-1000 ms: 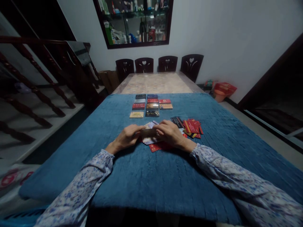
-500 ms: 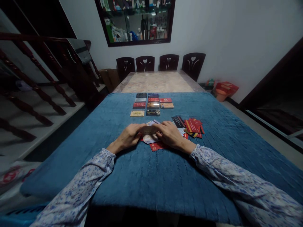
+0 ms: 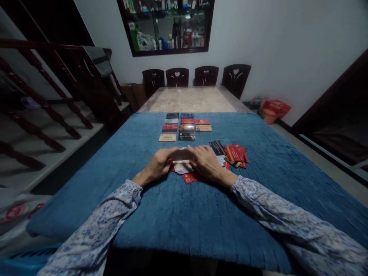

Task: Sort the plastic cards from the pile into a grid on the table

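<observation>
Both hands have drifted a touch farther up the blue cloth [image 3: 201, 214] since the earlier frame, keeping the same hold: left hand [image 3: 157, 165] and right hand [image 3: 207, 162] pinch a pale card [image 3: 181, 155] between them by its ends. It hangs just over the loose card pile [image 3: 188, 173], with more scattered red cards [image 3: 235, 154] to the right and the neat card rows [image 3: 185, 127] beyond.

A blue cloth [image 3: 184, 214] covers the near table. The sleeves [image 3: 287, 218] are pale with small blue flecks. The loose cards [image 3: 235, 153] at right are mostly red, some striped yellow. The far chairs [image 3: 206, 75] are dark brown.
</observation>
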### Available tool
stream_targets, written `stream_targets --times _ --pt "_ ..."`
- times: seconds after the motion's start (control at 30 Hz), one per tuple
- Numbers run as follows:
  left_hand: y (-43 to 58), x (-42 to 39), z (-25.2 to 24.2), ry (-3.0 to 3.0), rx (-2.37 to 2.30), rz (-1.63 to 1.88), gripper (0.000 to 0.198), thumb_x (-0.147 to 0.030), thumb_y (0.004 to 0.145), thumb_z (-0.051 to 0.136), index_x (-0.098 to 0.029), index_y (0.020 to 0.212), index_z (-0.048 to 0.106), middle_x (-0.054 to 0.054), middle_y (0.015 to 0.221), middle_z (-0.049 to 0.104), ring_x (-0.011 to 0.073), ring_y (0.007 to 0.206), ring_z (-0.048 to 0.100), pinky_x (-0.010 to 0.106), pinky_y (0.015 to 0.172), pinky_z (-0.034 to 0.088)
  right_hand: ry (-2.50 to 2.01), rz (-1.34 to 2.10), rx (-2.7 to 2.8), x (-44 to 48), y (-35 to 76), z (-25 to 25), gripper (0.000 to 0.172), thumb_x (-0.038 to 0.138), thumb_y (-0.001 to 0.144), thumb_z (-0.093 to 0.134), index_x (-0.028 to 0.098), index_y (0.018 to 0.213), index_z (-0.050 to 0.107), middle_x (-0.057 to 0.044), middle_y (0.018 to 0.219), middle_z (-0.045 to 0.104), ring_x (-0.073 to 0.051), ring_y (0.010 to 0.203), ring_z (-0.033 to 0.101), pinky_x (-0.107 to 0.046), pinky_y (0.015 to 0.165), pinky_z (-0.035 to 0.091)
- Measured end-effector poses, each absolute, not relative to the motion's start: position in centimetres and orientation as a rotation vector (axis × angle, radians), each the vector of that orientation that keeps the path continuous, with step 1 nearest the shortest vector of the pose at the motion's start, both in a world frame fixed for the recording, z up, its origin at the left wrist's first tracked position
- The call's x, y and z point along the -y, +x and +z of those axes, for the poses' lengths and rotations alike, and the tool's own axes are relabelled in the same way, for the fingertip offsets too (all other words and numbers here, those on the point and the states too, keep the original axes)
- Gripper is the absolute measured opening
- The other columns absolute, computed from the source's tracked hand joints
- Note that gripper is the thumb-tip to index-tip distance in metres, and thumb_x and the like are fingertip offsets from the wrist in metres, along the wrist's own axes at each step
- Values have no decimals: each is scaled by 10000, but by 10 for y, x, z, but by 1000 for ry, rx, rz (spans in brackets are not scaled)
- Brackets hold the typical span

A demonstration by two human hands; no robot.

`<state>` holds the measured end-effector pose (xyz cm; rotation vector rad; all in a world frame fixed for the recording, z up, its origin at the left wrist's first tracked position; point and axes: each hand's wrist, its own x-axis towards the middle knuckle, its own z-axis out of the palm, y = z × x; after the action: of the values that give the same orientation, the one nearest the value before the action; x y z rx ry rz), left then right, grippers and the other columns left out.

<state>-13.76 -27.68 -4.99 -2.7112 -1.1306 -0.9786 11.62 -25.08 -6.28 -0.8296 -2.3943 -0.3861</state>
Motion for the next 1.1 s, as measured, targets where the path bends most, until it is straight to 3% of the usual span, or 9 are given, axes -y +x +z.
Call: stream_targets --times 0.4,0.93,1.1 --pt "-132 277 -44 -2585 1174 -810 466 -190 976 503 -173 1442 509 121 1049 672 252 951 620 397 851 522 -851 -489 2374 247 117 -51 363 235 985 499 117 1316 589 -110 970 704 -255 912 533 -379 846 345" --pt "-156 251 -31 -2485 1208 -768 531 -204 936 571 -198 1459 477 166 1314 579 295 1130 598 467 959 540 -830 -454 2462 218 95 -25 453 300 940 580 126 1357 552 -181 1234 605 -303 1086 456 -378 787 339" --pt "-168 239 -23 -2514 1301 -652 568 -214 896 606 -144 1445 479 190 1346 585 329 1173 579 507 1000 524 -898 -450 2540 204 83 -17 460 344 972 524 115 1370 555 -191 1264 618 -317 1107 449 -396 800 321"
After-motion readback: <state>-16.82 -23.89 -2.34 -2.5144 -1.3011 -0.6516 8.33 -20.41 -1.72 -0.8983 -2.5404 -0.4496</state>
